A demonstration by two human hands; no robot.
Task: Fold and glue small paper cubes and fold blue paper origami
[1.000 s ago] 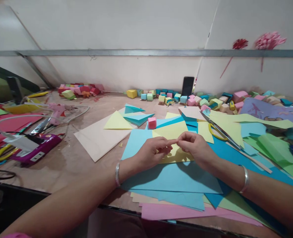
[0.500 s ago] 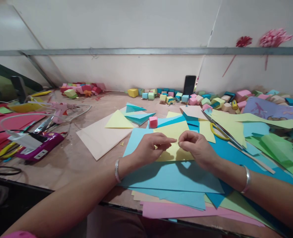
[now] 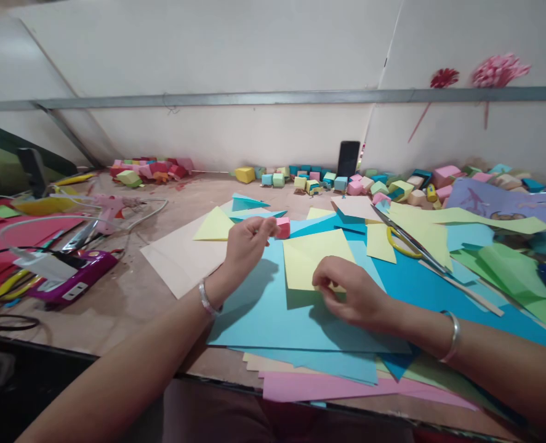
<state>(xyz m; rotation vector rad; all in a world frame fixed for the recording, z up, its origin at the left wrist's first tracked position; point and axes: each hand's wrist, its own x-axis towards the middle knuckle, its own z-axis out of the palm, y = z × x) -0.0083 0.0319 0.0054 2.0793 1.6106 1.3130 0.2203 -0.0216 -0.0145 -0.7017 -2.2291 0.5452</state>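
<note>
My left hand [image 3: 249, 243] is raised over the left part of a light blue sheet [image 3: 254, 320], its fingers pressed together beside a small pink paper cube [image 3: 282, 227]. Whatever those fingers pinch, if anything, is hidden. My right hand [image 3: 349, 292] is closed at the lower right of a square of yellow paper [image 3: 312, 261], fingers curled on its near edge. That edge stands slightly off the blue sheet and casts a shadow on it. Left of the cube lie a folded yellow paper piece [image 3: 213, 225] and a folded blue piece [image 3: 249, 203].
Scissors with yellow handles [image 3: 406, 243] rest on papers at the right. Several paper cubes [image 3: 300, 183] line the wall, where a phone [image 3: 348, 159] stands upright. At the left are a pink glue gun [image 3: 109, 212] and a purple power strip [image 3: 76, 280] with cables.
My left hand has moved left and up, away from the yellow paper to beside the cube. My right hand has come slightly lower, at the paper's near edge. The view has shifted slightly.
</note>
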